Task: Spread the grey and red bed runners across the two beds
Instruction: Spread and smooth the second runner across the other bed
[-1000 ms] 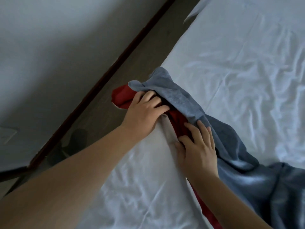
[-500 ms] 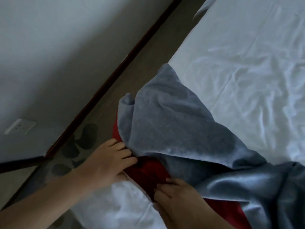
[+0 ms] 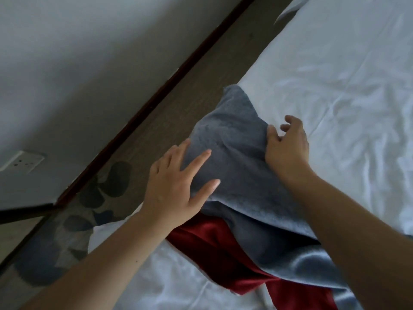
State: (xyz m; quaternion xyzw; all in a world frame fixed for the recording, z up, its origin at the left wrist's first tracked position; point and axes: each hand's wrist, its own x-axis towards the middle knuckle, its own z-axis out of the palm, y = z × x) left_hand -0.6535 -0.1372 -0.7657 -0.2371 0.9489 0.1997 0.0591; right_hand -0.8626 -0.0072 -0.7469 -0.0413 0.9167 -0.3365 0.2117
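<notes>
Smoothing the soft grey fabric bed runner, the left hand lies flat with fingers apart on its near-left part, while the right hand pinches its right edge. Half a second ago both hands were tucked low at the glossy red satin bed runner; now grey covers the wrinkled white-sheeted bed corner, so spreading looks underway, with red still bunched underneath.
</notes>
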